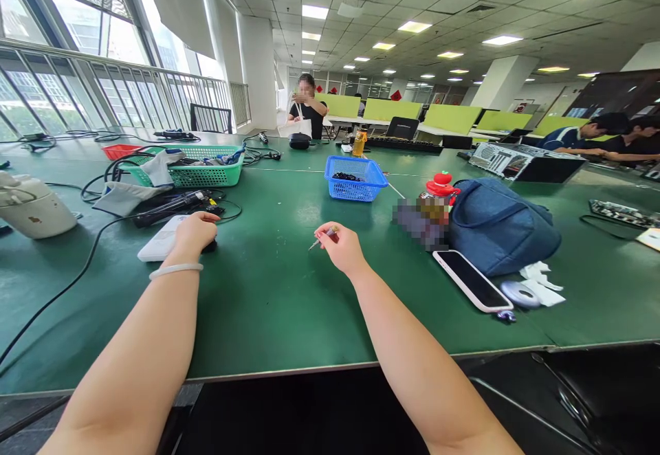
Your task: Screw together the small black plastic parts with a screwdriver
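Observation:
My right hand (341, 245) is closed around a small screwdriver (313, 245). Its thin metal tip points down and left, just over the green table (268, 317), and most of its handle is hidden by my fingers. On the other side, my left hand (196, 234) is at the right edge of a white flat box (159, 240). The left fingers are bent together; whatever they may grip is hidden. Part of a dark object shows beneath that hand. Ahead of my right hand stands a blue plastic basket (355, 179) with small black pieces in it.
A green basket (206, 174) with cloth items and cables (170, 211) lie at left, beside a white device (36, 207). At right are a blue bag (502, 225), a phone (471, 280), a red-lidded jar (439, 187) and a computer case (523, 161). Other people sit farther off.

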Motion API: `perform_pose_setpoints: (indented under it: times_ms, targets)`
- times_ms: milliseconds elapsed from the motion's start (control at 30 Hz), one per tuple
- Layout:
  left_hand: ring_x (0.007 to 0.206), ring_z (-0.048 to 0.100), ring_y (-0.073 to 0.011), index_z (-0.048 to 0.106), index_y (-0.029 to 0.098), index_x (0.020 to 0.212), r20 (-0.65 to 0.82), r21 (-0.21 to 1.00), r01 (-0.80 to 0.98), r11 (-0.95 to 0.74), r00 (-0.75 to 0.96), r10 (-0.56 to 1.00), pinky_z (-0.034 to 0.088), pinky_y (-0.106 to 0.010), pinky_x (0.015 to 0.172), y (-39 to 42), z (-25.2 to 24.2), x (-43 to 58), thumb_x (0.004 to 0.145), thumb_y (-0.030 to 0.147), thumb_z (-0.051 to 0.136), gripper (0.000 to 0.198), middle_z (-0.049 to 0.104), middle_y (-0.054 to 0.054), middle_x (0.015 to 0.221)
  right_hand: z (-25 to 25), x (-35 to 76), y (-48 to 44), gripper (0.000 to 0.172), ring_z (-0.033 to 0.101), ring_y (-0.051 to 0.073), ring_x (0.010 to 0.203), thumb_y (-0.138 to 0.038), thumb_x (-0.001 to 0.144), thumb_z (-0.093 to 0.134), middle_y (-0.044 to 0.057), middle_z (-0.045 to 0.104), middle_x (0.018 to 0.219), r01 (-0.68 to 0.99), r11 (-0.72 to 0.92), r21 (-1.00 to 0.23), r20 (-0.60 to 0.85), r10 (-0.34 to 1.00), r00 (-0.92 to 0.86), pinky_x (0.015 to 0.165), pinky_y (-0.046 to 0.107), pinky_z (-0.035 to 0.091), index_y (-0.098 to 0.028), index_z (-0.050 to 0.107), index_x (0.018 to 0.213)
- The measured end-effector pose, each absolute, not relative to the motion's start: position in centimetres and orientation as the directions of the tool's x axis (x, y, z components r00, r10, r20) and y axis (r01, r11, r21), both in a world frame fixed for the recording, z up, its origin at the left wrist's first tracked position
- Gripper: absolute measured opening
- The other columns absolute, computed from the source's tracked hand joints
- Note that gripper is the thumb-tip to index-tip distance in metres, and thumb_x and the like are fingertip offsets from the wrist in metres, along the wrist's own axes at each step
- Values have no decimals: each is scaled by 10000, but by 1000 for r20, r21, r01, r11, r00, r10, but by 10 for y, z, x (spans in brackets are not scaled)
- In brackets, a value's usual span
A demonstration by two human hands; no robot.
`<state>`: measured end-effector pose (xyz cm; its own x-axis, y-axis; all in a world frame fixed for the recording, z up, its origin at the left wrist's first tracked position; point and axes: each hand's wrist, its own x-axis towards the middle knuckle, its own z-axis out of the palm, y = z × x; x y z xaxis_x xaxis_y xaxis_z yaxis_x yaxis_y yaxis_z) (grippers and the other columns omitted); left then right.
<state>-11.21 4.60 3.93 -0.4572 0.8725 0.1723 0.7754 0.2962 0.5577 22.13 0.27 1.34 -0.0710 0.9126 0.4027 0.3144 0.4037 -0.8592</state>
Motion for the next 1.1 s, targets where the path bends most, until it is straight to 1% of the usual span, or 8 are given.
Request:
perform_pose_setpoints:
  times_ms: [200,333,433,567,767,833,933,1100]
  targets:
    - [1105,626,-369,714,158,1150,174,197,927,319,-353,919,494,-428,911,50,25,-102,766,298,578,431,696,-188,1169,14,221,2,147,613,162,641,-321,807,552,4,668,733,306,407,-861,406,911,-72,661,290,476,-220,653,770]
    - [1087,635,-339,680,231,1231,135,94,943,319,-329,934,503,-398,871,56,16,-102,760,238,568,484,668,-141,1255,14,221,2,148,607,161,639,-323,810,554,-1,657,712,318,406,-857,407,911,-68,650,284,464,-219,652,769]
    - [1084,631,-314,670,281,1242,130,99,951,294,-305,943,501,-382,856,59,14,-102,774,168,530,501,655,-98,1286,13,221,2,158,608,162,642,-338,815,559,-3,649,702,319,400,-860,399,914,-71,635,276,457,-219,655,779]
    - [1084,623,-323,687,301,1209,133,107,954,280,-292,947,477,-437,891,56,16,-98,804,116,502,482,646,-86,1285,11,221,3,155,610,161,642,-336,814,557,-2,651,704,322,397,-859,395,916,-76,640,275,463,-219,653,781]
    - [1063,618,-296,708,292,1166,398,159,971,179,-229,888,306,-551,1070,46,29,-85,881,103,433,439,653,-88,1215,13,221,3,143,613,161,641,-321,810,558,1,660,724,322,399,-858,398,915,-74,644,280,467,-219,651,774]
    - [1048,615,-281,709,271,1169,458,191,972,136,-210,863,366,-486,1040,45,32,-83,890,119,430,423,648,-87,1208,13,221,3,140,613,162,641,-316,809,559,4,662,727,320,400,-859,398,914,-74,647,283,468,-217,652,773]
    - [1018,614,-265,717,259,1162,494,251,959,128,-241,836,478,-366,870,43,34,-84,892,158,452,390,626,-86,1221,13,221,3,142,608,163,638,-314,808,559,5,661,723,314,400,-861,399,914,-70,648,287,468,-215,655,773]
    - [978,615,-261,740,228,1106,501,376,908,185,-367,784,492,-347,817,40,39,-91,870,157,487,353,627,-98,1175,12,222,4,148,613,166,647,-328,811,562,3,661,723,309,407,-859,405,911,-76,654,291,469,-219,659,784]
